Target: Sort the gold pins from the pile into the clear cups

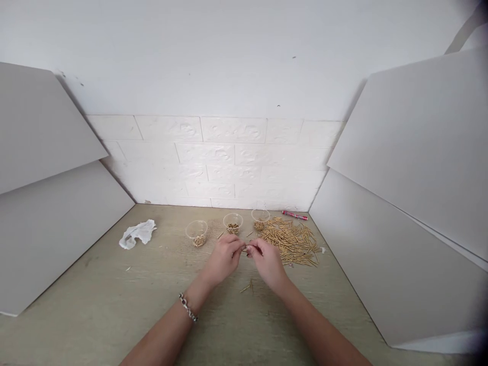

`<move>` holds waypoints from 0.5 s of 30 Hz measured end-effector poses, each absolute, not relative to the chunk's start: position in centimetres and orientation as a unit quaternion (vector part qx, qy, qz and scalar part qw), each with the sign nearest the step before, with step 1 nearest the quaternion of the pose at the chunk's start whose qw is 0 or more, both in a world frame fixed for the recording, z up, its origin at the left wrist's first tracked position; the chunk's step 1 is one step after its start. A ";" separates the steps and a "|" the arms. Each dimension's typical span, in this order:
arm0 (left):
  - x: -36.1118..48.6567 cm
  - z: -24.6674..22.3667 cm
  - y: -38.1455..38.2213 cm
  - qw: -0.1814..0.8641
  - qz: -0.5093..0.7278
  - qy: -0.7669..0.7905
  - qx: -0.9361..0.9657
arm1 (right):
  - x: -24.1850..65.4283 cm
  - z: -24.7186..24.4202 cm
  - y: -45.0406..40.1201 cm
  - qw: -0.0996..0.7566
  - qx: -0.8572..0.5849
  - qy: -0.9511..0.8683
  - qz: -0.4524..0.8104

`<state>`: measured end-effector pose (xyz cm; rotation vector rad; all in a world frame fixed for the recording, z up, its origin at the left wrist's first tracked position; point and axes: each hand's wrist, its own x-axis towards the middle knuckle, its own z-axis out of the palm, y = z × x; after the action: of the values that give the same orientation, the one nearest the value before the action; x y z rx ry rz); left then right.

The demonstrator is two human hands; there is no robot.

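My left hand [224, 258] and my right hand [267, 263] meet at the fingertips above the table, pinching a small thin piece of wood, probably a toothpick [244, 248]. A loose pile of wooden toothpicks [290, 243] lies just beyond my right hand. Behind my hands stand several clear plastic cups: the left cup [196, 234], the middle cup [233, 223] and the right cup [260, 219]. Each holds short wooden pieces. Two loose sticks [246, 287] lie below my hands.
The pale wooden tabletop [95, 284] is bounded by white brick-pattern wall at the back and grey-white panels on both sides. A crumpled white tissue [136, 234] lies at the left, and a red tube [294, 215] lies by the back wall. A bracelet [188, 307] circles my left wrist.
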<state>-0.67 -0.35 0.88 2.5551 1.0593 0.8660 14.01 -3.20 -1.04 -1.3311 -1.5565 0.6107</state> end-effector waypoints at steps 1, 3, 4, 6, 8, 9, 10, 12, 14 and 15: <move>-0.7 0.9 -0.4 0.113 0.294 0.363 0.877 | 14.0 -1.1 -3.2 0.480 -0.549 -0.634 0.257; -0.7 0.9 -0.4 0.105 0.289 0.364 0.879 | 14.0 -1.3 -3.1 0.474 -0.547 -0.647 0.243; -0.7 0.9 -0.4 0.106 0.288 0.365 0.879 | 14.0 -1.3 -3.1 0.469 -0.543 -0.659 0.226; -0.7 0.7 -0.3 0.117 0.292 0.366 0.876 | 14.2 -1.4 -3.0 0.460 -0.536 -0.681 0.193; -0.6 0.6 -0.3 0.133 0.301 0.368 0.870 | 14.3 -1.5 -3.0 0.457 -0.531 -0.692 0.174; -0.6 0.5 -0.2 0.139 0.304 0.368 0.867 | 14.3 -1.6 -2.9 0.457 -0.530 -0.694 0.170; -0.6 0.5 -0.2 0.143 0.307 0.370 0.865 | 14.3 -1.6 -2.9 0.459 -0.529 -0.693 0.168; -0.6 0.6 -0.2 0.150 0.309 0.372 0.862 | 14.2 -1.6 -2.9 0.465 -0.530 -0.688 0.172; -0.7 0.9 -0.2 0.170 0.307 0.377 0.857 | 14.2 -1.6 -2.9 0.473 -0.528 -0.682 0.179; -0.7 1.1 -0.1 0.189 0.306 0.382 0.851 | 14.2 -1.5 -2.9 0.479 -0.525 -0.679 0.183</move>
<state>-0.66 -0.15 1.09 2.3933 1.0733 0.8599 14.16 -2.89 -1.52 -1.2825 -1.6588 0.4459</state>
